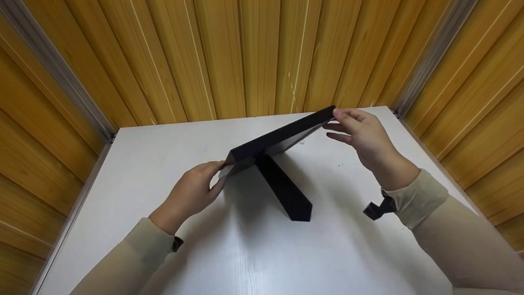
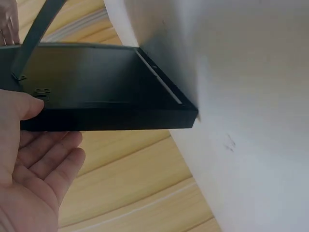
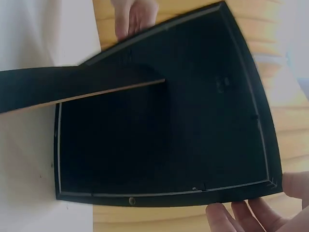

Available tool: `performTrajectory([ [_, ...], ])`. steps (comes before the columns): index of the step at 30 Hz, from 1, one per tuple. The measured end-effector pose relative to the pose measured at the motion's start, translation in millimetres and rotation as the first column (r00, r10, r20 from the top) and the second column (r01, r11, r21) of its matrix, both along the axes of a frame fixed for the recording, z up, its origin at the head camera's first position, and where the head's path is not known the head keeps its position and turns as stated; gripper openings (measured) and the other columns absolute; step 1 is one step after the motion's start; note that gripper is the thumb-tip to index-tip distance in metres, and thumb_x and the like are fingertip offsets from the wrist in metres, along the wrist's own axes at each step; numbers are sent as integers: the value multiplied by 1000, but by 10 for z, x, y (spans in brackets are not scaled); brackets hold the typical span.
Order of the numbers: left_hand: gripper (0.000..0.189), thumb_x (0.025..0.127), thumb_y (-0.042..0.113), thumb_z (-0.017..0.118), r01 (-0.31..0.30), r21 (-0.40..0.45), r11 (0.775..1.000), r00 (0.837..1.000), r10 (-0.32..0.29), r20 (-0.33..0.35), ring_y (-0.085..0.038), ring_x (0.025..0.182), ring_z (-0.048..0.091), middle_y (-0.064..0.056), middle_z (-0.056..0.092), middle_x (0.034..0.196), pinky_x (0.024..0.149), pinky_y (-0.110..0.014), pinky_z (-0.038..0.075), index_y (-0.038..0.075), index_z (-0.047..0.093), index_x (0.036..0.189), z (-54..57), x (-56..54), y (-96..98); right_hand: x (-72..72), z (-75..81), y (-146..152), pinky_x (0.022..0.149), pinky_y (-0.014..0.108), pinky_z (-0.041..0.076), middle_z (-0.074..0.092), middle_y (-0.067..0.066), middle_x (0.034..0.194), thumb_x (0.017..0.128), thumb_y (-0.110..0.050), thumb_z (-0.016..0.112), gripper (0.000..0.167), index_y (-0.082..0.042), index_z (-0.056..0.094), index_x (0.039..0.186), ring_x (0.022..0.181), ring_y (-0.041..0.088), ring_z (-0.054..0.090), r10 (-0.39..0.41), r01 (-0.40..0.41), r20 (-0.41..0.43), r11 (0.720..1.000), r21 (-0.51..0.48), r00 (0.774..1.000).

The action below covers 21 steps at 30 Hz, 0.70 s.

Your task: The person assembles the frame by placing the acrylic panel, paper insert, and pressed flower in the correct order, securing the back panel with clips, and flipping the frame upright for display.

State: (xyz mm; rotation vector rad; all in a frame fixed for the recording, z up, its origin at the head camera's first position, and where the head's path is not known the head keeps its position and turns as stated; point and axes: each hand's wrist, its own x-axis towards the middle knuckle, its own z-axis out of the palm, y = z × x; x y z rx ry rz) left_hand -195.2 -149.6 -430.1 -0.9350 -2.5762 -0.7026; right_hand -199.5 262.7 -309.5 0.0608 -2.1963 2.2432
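Note:
A black picture frame (image 1: pixel 282 133) stands tilted on the white table, its back side towards me. Its easel leg (image 1: pixel 286 190) is swung out from the back panel (image 3: pixel 203 140) and slants down to the right. My left hand (image 1: pixel 196 186) grips the left side edge, thumb on the back and fingers on the front side, as the left wrist view shows. At the upper right corner, my right hand (image 1: pixel 366 137) pinches the frame between thumb and fingers. Whatever the front of the frame holds is hidden from every view.
The white table (image 1: pixel 163 151) reaches back to a wood-patterned panel wall (image 1: pixel 258 57), with similar panels at both sides. Grey metal posts (image 1: pixel 434 57) stand in the corners. A black strap (image 1: pixel 378 209) hangs at the right cuff.

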Motion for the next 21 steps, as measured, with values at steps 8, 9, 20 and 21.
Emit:
performTrajectory([
  [8, 21, 101, 6, 85, 252, 81, 964, 965, -243, -102, -21, 103, 83, -7, 86, 114, 89, -35, 71, 4, 81, 122, 34, 222, 272, -297, 30, 74, 96, 28, 69, 81, -4, 110, 121, -23, 54, 28, -12, 76, 108, 104, 14, 83, -20, 23, 30, 996, -88, 999],
  [9, 20, 101, 6, 85, 281, 96, 955, 957, -271, -104, -20, 101, 83, -7, 86, 112, 87, -33, 71, 5, 81, 120, 27, 256, 321, -328, 28, 74, 95, 28, 69, 80, -4, 109, 121, -24, 53, 29, -12, 77, 110, 103, 13, 83, -23, 26, 34, 996, -90, 999],
  [20, 14, 106, 14, 82, 457, 105, 883, 889, -452, -69, -11, 90, 81, -5, 84, 107, 82, -13, 64, 5, 80, 117, 35, 600, 822, -525, 65, -25, 75, 21, 60, 72, -8, 91, 123, -23, 47, 37, -18, 76, 102, 83, 6, 71, -5, 6, 25, 1000, -18, 1000],
  [21, 14, 106, 15, 82, 464, 106, 880, 886, -458, -71, -10, 89, 81, -4, 84, 106, 82, -12, 63, 6, 80, 117, 31, 615, 847, -528, 66, -30, 74, 20, 60, 71, -8, 91, 123, -22, 47, 37, -17, 76, 101, 81, 5, 70, -4, 4, 21, 1000, -23, 1000],
])
